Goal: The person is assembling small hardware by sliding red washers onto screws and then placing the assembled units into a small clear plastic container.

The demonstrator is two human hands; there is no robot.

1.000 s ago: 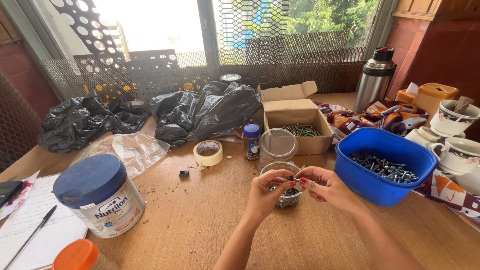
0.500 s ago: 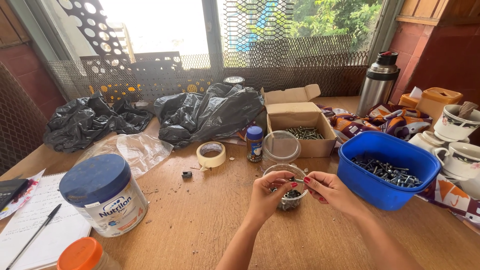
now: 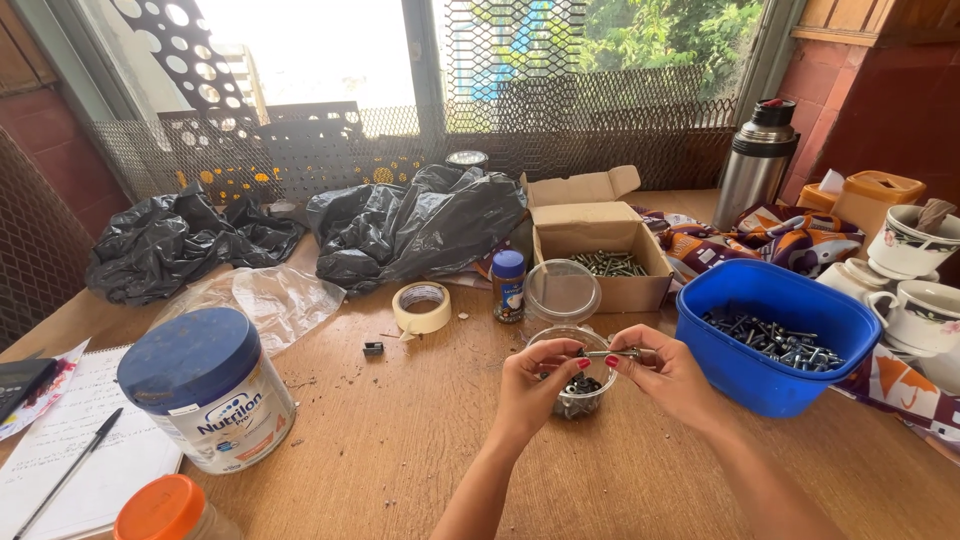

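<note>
The wooden bench [image 3: 400,440] carries everything, and the small clear cup [image 3: 578,385] of dark metal parts near its middle serves as the landmark. Left of the cup and further back lie 2 crumpled black plastic bags [image 3: 420,225]. Right of the cup sits a blue plastic tub [image 3: 770,345] holding screws. Behind the cup stands an open cardboard box [image 3: 600,240] with more screws inside, and a clear round lid [image 3: 562,290] leans against its front. Far left of the cup stands a white tin with a blue lid [image 3: 205,390]. Left of the cup and a little back lies a roll of tape [image 3: 422,308].

Just above the cup, the left hand [image 3: 535,385] and the right hand [image 3: 672,375] each pinch 1 end of a slim metal bolt [image 3: 610,353], fingers closed on it. Its long axis lies level, running left to right; which end is the head is too small to tell.
</note>
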